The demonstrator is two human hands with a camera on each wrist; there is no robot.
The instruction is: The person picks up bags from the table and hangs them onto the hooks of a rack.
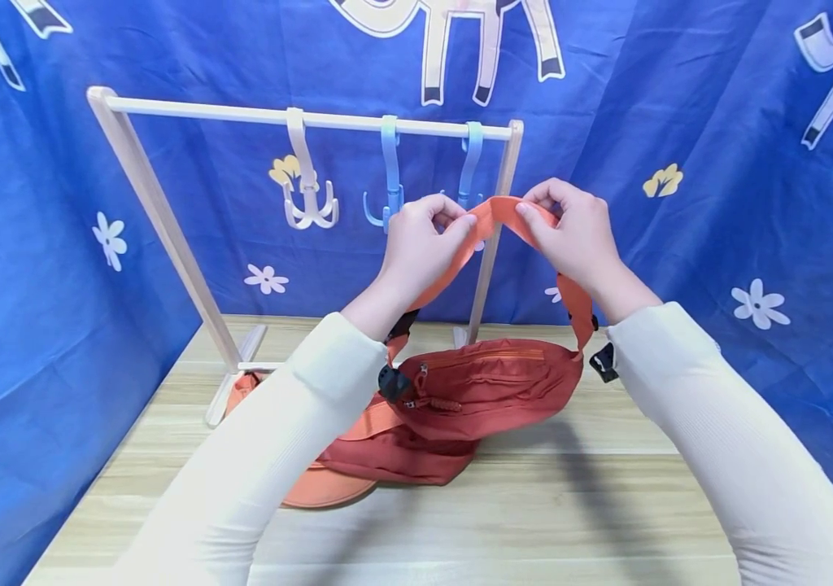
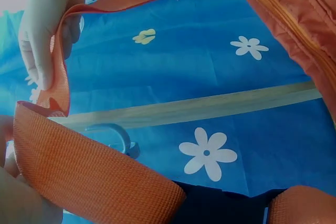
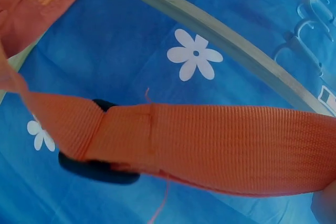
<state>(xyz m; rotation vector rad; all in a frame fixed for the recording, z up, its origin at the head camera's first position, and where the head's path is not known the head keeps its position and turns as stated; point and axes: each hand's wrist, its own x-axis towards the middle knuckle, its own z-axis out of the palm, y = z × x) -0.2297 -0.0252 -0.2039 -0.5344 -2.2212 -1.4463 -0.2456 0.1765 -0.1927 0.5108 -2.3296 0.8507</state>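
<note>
the left hand (image 1: 422,236) and the right hand (image 1: 570,232) are both raised in front of the rack (image 1: 241,112), each pinching the orange strap (image 1: 481,218) between thumb and curled fingers, with thumb and fingers closed on the webbing and a short stretch of it between the two grips. the dark red waist bag (image 1: 493,387) hangs by this strap, below the hands and above the table (image 1: 607,505), its orange zip facing up and towards the person. one black buckle (image 1: 391,382) sits at the bag's left end, and another black clip (image 1: 604,363) dangles near the right sleeve (image 1: 687,391). under the bag, a second red bag (image 1: 402,457) lies on the table, overlapping an orange brim (image 1: 329,487); whether the hanging bag touches it, i cannot tell. on the rack's top bar hang a white hook (image 1: 310,203) and two blue hooks (image 1: 391,175), the latter just behind the left hand. a blue curtain (image 1: 358,277) with flowers stands behind.
</note>
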